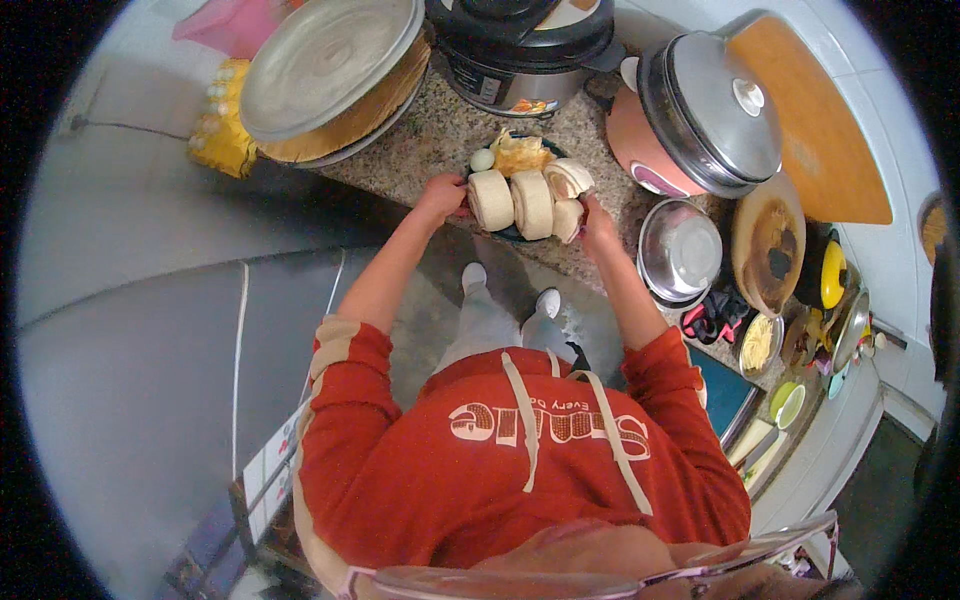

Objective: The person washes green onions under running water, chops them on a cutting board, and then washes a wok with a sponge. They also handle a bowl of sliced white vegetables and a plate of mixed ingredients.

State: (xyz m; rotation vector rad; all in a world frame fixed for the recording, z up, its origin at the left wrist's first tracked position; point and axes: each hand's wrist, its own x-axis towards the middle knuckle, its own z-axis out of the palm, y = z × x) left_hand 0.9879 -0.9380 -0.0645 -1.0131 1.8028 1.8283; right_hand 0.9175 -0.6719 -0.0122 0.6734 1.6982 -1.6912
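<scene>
A dark round plate (pixel 556 149) is held level between my two hands at the front edge of the granite counter. My left hand (pixel 444 199) grips its left rim, and my right hand (pixel 597 226) grips the right rim. Thick steamed rolls lie along the near side, among them a left roll (pixel 491 201) and a middle roll (pixel 532 204). A cut or smaller roll (pixel 568 178) leans at the right. Behind them are a pale whole egg (pixel 482 160) and a browned fried egg or pancake (pixel 521 154). The fingers beneath the plate are hidden.
An electric pressure cooker (pixel 517 60) stands behind the plate. To the right are a pink rice cooker (pixel 649 142), a steel bowl (pixel 681 251) and a round wooden board (pixel 769 240). A large metal lid (pixel 330 67) covers a stack at left. A grey cabinet (pixel 150 360) flanks me.
</scene>
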